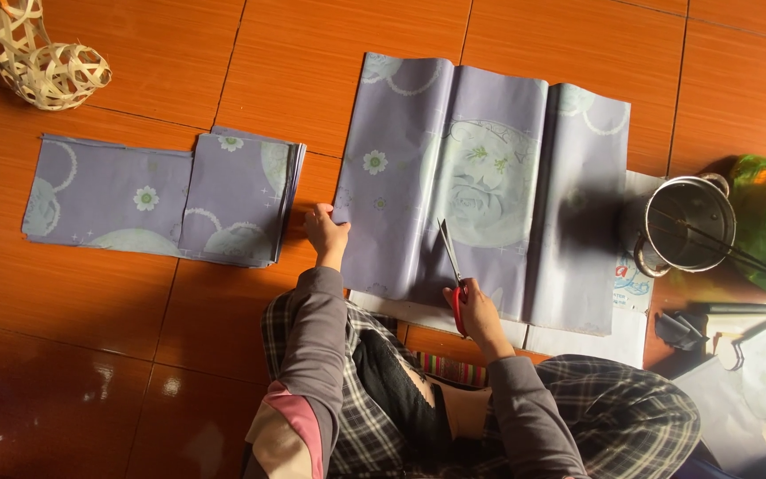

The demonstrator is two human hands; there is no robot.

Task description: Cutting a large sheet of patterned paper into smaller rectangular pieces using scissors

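An orange tiled floor (179, 337) carries everything here. The largest thing on it is a wide lilac sheet of flowered wrapping paper (489, 186), spread flat in front of the seated person, with soft fold ridges running up and down it and its near edge lying over white paper. To its left, well apart from it, lies a stack of smaller cut pieces (241, 195) of the same paper, overlapping a single flat piece (99, 191). At the right edge of the big sheet stands a steel pot (686, 223) with thin sticks across its mouth, and a woven bamboo basket (37, 58) sits at the far left corner.

Both arms, in grey sleeves, reach forward from the lap. The right hand (470, 306) is closed around the red handles of a pair of scissors (450, 257), blades pointing away over the sheet's near edge. The left hand (325, 229) rests fingers-down, loosely open, at the sheet's left edge, holding nothing.
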